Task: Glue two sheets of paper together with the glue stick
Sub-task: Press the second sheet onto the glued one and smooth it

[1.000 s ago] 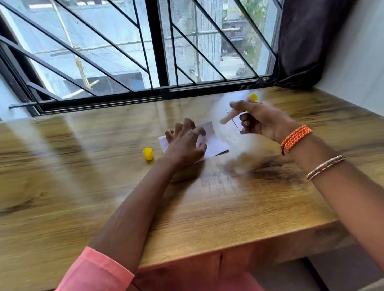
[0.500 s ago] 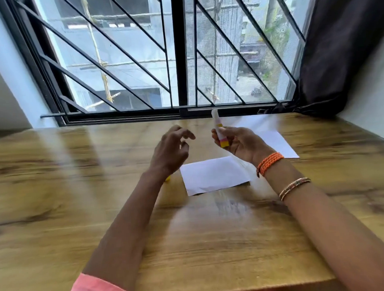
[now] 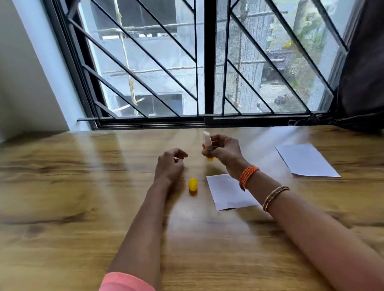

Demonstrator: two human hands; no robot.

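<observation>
Right hand [image 3: 225, 151]: grips uncapped glue stick [image 3: 207, 144] upright above the bench [image 3: 58, 204].
Left hand [image 3: 169, 166]: empty, loosely curled.
Yellow cap [image 3: 193, 184]: beside near paper sheet [image 3: 228, 193].
Second sheet [image 3: 307, 161]: well apart, right.

1. Left arm [image 3: 143, 223]: a salmon-pink sleeve [image 3: 126, 287] pushed up near the elbow, forearm bare below it.
2. Right wrist: an orange braided band [image 3: 247, 176] sits closest to the hand.
3. Behind it, thin beaded bangles [image 3: 274, 195] in brown and gold tones.

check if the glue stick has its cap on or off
Off. The yellow cap lies alone on the table, while the right hand holds the glue stick upright, pale tip bare.
</observation>
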